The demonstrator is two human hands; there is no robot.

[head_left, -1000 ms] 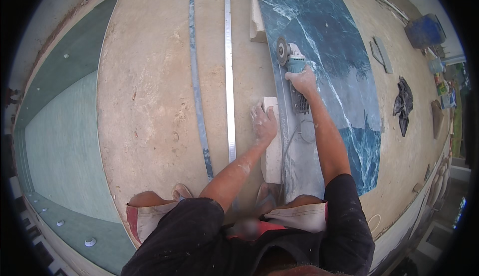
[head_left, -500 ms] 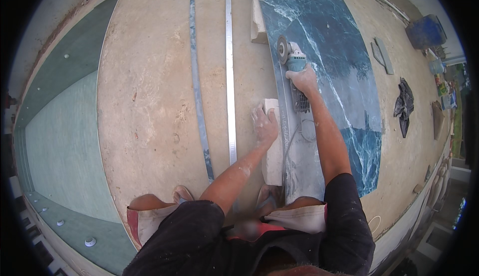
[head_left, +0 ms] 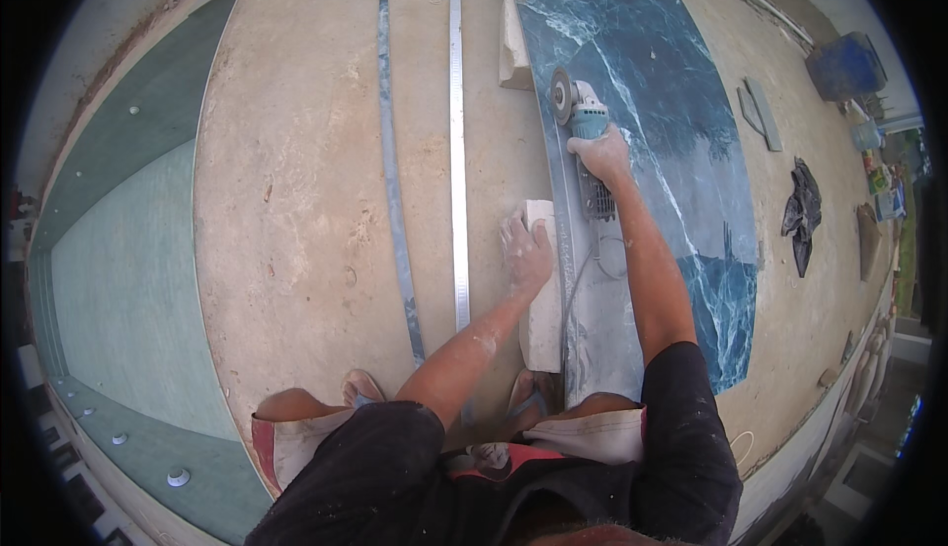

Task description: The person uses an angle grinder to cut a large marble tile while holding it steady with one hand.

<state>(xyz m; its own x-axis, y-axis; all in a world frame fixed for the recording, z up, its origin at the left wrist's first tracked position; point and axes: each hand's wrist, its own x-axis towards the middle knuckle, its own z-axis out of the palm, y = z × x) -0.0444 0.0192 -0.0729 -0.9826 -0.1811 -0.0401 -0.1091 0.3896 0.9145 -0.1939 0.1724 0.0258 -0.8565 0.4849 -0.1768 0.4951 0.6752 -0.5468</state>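
Note:
My right hand (head_left: 604, 154) is wrapped round the body of a teal and grey angle grinder (head_left: 590, 123), whose disc (head_left: 563, 97) stands at the left edge of a blue marble-patterned slab (head_left: 681, 141). Pale dust coats the near part of the slab and my hands. A cable loops from the grinder's rear end. To the left, my left hand (head_left: 526, 253) leans on a pale block (head_left: 540, 319) beside the slab, its fingers stretched out and dusty. Whether the disc touches the slab, I cannot tell.
A silver straightedge (head_left: 456, 151) and a narrow blue strip (head_left: 393, 181) lie on the concrete floor to the left. Another pale block (head_left: 513, 47) sits under the slab's far left edge. A black plastic bag (head_left: 802, 212) and a blue container (head_left: 846, 65) are at the right. A green tiled pool (head_left: 128, 250) borders the far left.

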